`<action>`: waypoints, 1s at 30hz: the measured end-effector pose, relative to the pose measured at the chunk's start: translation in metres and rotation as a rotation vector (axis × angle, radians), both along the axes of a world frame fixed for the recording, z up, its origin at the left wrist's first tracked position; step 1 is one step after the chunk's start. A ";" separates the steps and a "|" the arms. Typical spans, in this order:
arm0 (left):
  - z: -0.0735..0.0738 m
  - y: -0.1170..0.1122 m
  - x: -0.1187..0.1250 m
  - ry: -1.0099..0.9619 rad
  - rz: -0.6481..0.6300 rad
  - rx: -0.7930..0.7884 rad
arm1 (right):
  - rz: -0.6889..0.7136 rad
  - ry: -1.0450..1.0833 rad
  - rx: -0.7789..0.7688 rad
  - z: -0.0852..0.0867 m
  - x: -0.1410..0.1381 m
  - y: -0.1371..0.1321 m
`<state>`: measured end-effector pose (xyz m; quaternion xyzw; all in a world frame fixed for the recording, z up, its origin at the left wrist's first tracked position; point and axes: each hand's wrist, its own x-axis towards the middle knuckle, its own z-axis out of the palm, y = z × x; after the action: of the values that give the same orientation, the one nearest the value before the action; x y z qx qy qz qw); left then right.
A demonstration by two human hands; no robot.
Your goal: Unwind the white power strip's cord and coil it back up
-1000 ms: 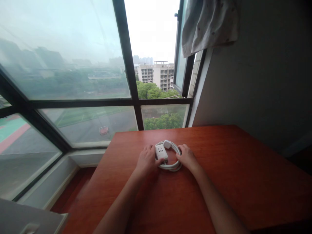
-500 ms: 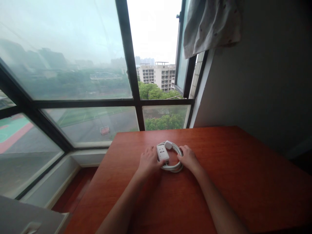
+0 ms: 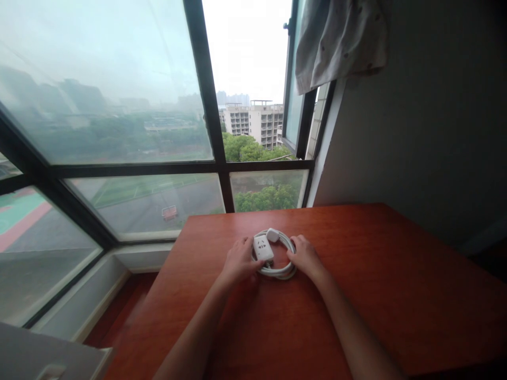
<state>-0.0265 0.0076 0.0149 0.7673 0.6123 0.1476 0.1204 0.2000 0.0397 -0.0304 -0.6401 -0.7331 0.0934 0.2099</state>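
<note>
A white extension cord [image 3: 282, 273] lies coiled in a ring on the reddish-brown wooden table [image 3: 356, 253]. Its socket block [image 3: 262, 248] sits at the left side of the coil, outlets facing up, and its plug [image 3: 273, 235] rests at the far side. My left hand [image 3: 240, 261] is closed around the left of the coil, thumb against the near end of the socket block. On the opposite side, my right hand [image 3: 306, 257] grips the cable ring between thumb and fingers. Parts of the fingers of both hands are hidden.
Dark-framed windows [image 3: 138, 169] run along the far and left sides, with one sash [image 3: 295, 116] swung outward. A pale curtain [image 3: 340, 47] hangs at the upper right beside a grey wall [image 3: 415, 132]. The table's left edge drops to a dark red floor [image 3: 119, 303].
Both hands keep their hold on the coiled extension cord, which stays in place on the table. The whole view has shifted very slightly.
</note>
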 end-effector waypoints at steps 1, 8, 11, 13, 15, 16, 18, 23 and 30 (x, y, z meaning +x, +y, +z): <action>-0.001 0.000 -0.001 -0.008 -0.003 0.008 | 0.000 -0.001 -0.007 0.000 0.000 0.000; -0.002 0.001 -0.003 -0.058 -0.013 0.024 | -0.154 -0.013 -0.058 0.013 0.004 -0.004; -0.003 0.001 -0.003 -0.062 -0.006 0.027 | -0.199 -0.068 -0.201 0.019 0.004 -0.006; -0.003 0.002 -0.003 -0.064 -0.003 0.034 | -0.179 -0.102 -0.261 0.022 0.003 -0.007; -0.005 0.002 -0.003 -0.067 -0.002 0.038 | -0.154 -0.115 -0.272 0.022 0.002 -0.008; -0.005 0.002 -0.003 -0.067 -0.001 0.040 | -0.143 -0.112 -0.270 0.022 0.001 -0.008; -0.006 0.003 -0.003 -0.067 0.001 0.043 | -0.125 -0.091 -0.258 0.021 0.000 -0.008; -0.007 0.003 -0.002 -0.066 -0.004 0.033 | -0.143 -0.035 -0.213 0.019 -0.001 -0.008; -0.006 0.002 -0.002 -0.066 -0.007 0.044 | -0.164 -0.028 -0.159 0.018 -0.002 -0.008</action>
<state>-0.0283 0.0098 0.0087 0.7666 0.6019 0.1861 0.1240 0.1981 0.0316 -0.0126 -0.7138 -0.6714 0.1247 0.1553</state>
